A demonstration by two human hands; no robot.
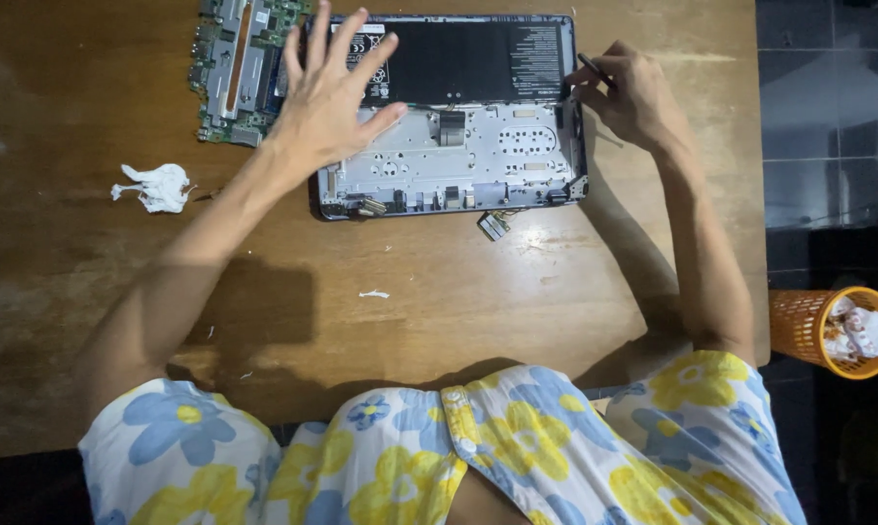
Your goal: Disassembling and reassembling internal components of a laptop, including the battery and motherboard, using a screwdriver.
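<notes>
While the left hand (334, 92) presses flat, fingers spread, on the opened laptop (451, 126) mid-bench, the right hand (629, 97) pinches a thin tool (595, 70) at its edge (a slip could gouge the black battery (463, 60)).

A single head-worn camera looks straight down from above the person's chest; near, at arm's length; wooden table (458, 292) fills the frame, floor at right.
</notes>
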